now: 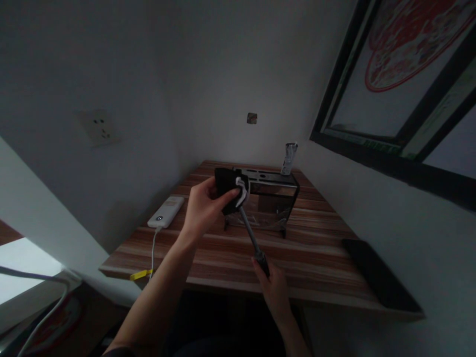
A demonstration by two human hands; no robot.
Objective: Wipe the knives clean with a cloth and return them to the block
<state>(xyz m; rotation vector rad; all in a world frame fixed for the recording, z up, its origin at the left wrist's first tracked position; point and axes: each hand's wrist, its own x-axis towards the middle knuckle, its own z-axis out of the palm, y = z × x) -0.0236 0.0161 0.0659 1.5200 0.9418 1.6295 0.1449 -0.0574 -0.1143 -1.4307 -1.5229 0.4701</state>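
My left hand (204,206) is closed around a flat black piece (225,182), with the thumb pressed on its near face. A white curved strip (242,192) lies on that face beside the thumb. From its lower edge a thin grey rod (250,230) slants down to the right and ends in a dark handle (262,263). My right hand (273,285) is closed on this handle. Both hands are above the front half of the table. Whether the rod is fixed to the black piece or only touches it, I cannot tell.
Behind my hands a black metal rack (290,191) stands on the striped wooden table (316,258), with a crumpled silvery tube (288,159) on top. A white power bank (166,211) with a cable lies left. A dark flat slab (379,275) lies right. Walls enclose the table.
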